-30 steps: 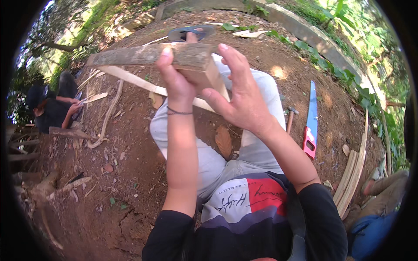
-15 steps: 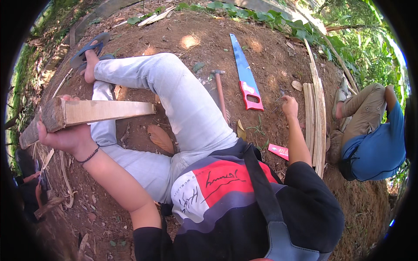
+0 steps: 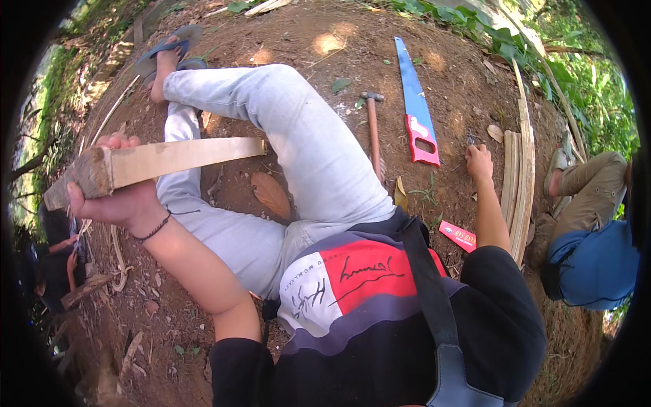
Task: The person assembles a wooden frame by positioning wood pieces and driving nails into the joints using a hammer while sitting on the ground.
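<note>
My left hand is wrapped around one end of a thick wooden plank with rough bark-like edges. The plank is held up over my lower leg, its pale sawn face showing. At the right, my right hand reaches down to the soil, fingers curled together by some thin dark bits too small to name. Closest to that hand lies a handsaw with a blue blade and red handle. A hammer with a wooden handle rests between the saw and my bent knee.
Long wooden strips lie right of my right arm. A red saw sleeve is beside that forearm. One person in a blue shirt crouches at far right; another person's hands show at far left. Brown dry leaf near my thigh.
The whole view has shifted, so most things sit further right. My left hand still grips the plank, and my right hand stays low by the soil with its fingers curled.
</note>
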